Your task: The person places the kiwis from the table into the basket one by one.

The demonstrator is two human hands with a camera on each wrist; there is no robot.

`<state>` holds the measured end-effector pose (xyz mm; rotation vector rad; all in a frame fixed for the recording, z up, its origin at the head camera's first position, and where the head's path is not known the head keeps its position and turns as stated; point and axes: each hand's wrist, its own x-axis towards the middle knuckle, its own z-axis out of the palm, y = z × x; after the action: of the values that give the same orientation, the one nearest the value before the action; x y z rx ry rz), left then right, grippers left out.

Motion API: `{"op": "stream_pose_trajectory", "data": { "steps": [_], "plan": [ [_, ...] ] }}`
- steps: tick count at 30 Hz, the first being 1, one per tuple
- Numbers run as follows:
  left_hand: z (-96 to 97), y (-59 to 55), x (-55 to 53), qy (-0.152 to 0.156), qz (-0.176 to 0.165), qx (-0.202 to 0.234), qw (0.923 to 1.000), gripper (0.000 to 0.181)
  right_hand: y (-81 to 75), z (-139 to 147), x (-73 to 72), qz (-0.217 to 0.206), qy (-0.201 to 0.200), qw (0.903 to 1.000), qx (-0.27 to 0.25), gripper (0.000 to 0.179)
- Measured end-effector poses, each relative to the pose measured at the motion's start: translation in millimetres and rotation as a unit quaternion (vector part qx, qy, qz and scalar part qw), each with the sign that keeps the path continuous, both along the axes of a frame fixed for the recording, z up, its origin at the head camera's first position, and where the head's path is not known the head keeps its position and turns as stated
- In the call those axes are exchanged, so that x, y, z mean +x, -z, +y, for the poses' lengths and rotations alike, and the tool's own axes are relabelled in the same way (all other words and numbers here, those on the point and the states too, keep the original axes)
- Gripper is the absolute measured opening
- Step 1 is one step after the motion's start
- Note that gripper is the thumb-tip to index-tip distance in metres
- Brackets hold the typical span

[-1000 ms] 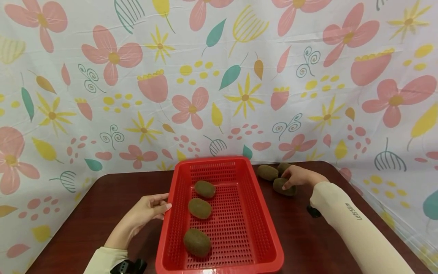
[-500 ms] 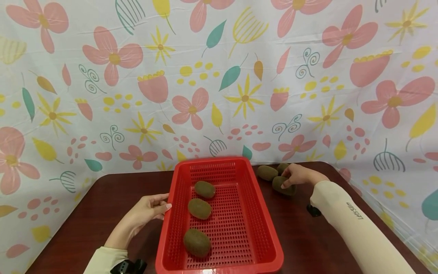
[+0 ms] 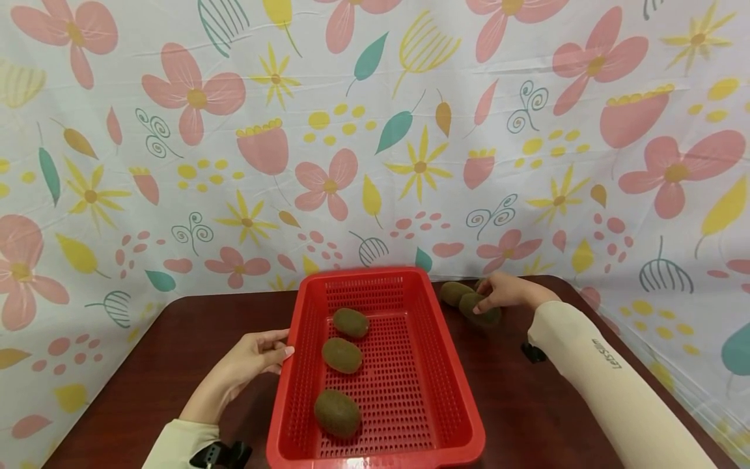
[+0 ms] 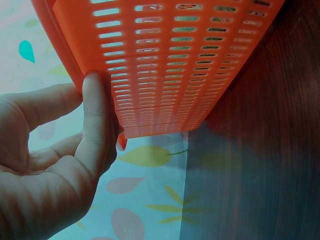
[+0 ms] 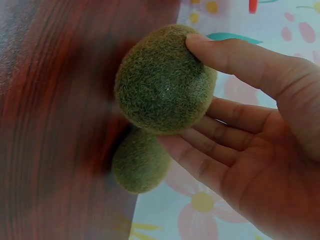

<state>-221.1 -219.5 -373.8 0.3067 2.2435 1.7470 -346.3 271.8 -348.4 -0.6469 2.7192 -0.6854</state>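
Note:
The fingers and thumb of my left hand (image 3: 252, 361) hold the left rim of a red plastic basket (image 3: 463, 397). In the left wrist view they sit at the rim of the slotted basket wall (image 4: 165, 60). Three brown fuzzy kiwis, a far one (image 3: 351, 323), a middle one (image 3: 342, 355) and a near one (image 3: 338, 413), lie along its left side. Right of the basket, my right hand (image 3: 508, 292) pinches a kiwi (image 5: 165, 82) between thumb and fingers. Another kiwi (image 5: 141, 162) lies beside it on the table; a third there is mostly hidden behind my hand.
The dark reddish-brown table (image 3: 193, 352) extends on both sides of the basket. A white cloth (image 3: 375, 130) with printed flowers and leaves hangs along the table's back edge.
My right hand has shifted slightly left and away from me with the kiwi, which now overlaps the neighbouring kiwi in the head view. The left hand and basket have stayed put.

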Motion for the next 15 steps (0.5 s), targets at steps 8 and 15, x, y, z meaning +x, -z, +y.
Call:
{"op": "stream_pose_trajectory", "data": {
  "steps": [8,15],
  "plan": [
    [-0.1,0.6,-0.3,0.000,-0.005,-0.001,1.0000,0.062,-8.1,-6.7,-1.8,0.009,-0.009,0.9999,-0.012,0.048],
    [0.4,1.1,0.1,0.002,-0.002,0.005,1.0000,0.062,-22.2,-13.9,1.6,0.024,-0.006,0.9997,0.000,0.053]
  ]
}}
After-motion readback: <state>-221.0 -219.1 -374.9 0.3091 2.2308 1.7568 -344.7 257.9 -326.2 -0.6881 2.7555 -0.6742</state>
